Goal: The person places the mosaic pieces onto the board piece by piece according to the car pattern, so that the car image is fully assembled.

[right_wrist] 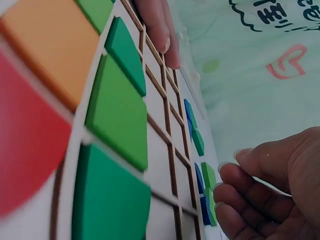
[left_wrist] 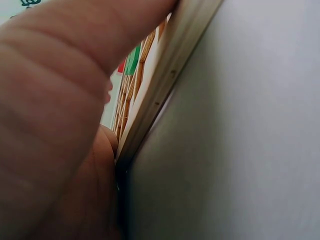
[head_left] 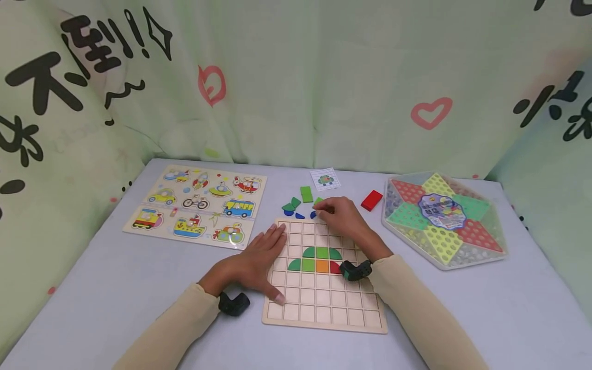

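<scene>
A wooden grid board (head_left: 324, 316) lies in front of me, with green, orange and red pieces set in two rows. My left hand (head_left: 259, 259) rests spread along its left edge, thumb on the lower left squares. Beyond the far edge, my right hand (head_left: 344, 218) is low over loose pieces, its fingers loosely bent. In the right wrist view its fingertips (right_wrist: 220, 187) overlap a light green piece (right_wrist: 208, 172) and a dark blue piece (right_wrist: 205, 210); nothing shows between thumb and forefinger. On the board, a green quarter-round (right_wrist: 110, 195) sits beside a light green square (right_wrist: 119, 112).
Loose green pieces (head_left: 306, 194) and a small pattern card (head_left: 326, 179) lie behind the board. A vehicle puzzle (head_left: 194, 205) is at the left. Red blocks (head_left: 372, 200) and a hexagonal game box (head_left: 444, 221) are at the right. A curtain (head_left: 314, 103) hangs behind the table.
</scene>
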Action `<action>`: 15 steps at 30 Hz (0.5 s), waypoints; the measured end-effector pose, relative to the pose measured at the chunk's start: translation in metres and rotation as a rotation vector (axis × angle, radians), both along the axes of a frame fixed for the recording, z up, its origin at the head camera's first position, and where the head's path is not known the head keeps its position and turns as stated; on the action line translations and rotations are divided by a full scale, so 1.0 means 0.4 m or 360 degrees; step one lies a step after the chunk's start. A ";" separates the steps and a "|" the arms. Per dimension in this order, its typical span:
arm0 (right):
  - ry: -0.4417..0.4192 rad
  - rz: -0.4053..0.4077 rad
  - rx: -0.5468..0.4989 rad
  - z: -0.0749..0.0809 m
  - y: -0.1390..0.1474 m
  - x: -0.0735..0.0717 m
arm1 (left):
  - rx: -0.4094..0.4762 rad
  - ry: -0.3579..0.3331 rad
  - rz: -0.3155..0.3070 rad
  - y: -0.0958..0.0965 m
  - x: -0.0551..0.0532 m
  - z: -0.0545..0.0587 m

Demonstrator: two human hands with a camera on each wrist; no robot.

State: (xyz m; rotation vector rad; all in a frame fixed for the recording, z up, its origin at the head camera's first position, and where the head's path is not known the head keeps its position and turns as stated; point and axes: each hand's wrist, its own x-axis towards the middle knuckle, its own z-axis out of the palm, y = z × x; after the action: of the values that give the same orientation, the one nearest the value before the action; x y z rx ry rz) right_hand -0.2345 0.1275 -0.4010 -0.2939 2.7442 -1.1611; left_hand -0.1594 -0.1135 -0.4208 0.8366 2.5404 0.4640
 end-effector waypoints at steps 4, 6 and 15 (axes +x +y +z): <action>0.0019 0.0047 -0.0040 -0.006 -0.036 -0.020 | 0.0006 0.0006 -0.0003 -0.002 -0.002 -0.003; 0.0026 0.0059 -0.0054 -0.010 -0.050 -0.031 | 0.0014 0.0006 -0.0004 -0.002 -0.002 -0.004; -0.0030 0.0013 -0.0122 -0.019 -0.088 -0.074 | 0.0031 -0.0007 -0.0004 -0.002 0.000 0.001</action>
State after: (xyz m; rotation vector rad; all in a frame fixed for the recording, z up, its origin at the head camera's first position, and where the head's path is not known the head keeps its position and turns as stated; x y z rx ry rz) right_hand -0.2642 0.0922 -0.4085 -0.3012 2.6841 -1.2628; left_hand -0.1593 -0.1142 -0.4203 0.8452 2.5343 0.4898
